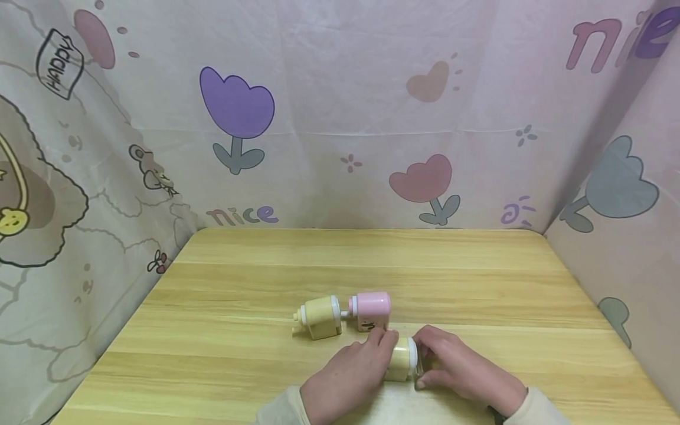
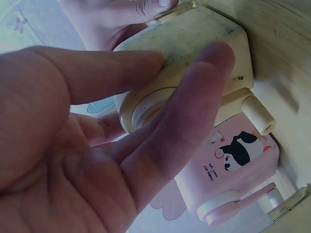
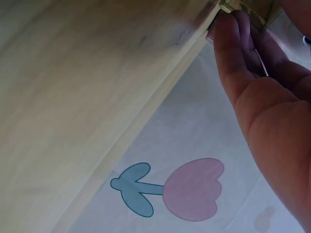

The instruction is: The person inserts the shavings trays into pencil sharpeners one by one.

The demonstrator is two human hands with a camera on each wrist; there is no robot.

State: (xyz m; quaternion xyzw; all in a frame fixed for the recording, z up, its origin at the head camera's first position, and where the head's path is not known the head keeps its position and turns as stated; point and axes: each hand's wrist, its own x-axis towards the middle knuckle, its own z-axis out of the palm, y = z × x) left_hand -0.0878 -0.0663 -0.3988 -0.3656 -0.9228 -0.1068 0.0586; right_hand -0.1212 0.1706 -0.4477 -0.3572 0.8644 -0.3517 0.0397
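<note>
A yellow hand-crank pencil sharpener point(image 1: 399, 361) lies between the two hands at the front of the table. My left hand point(image 1: 350, 373) grips its body from the left, thumb and fingers on either side in the left wrist view. At the sharpener's white-rimmed right end, my right hand point(image 1: 462, 367) pinches a clear plastic part point(image 3: 252, 10), partly hidden by the fingers. The crank arm point(image 2: 252, 109) of this sharpener shows below the left fingers. Just behind lies a pink pencil sharpener point(image 1: 374, 304) with a panda print.
Another yellow pencil sharpener point(image 1: 321, 319) lies left of the pink one, its crank pointing left. The wood-grain table point(image 1: 255, 271) has a printed cloth point(image 1: 329, 118) hanging behind it and along both sides.
</note>
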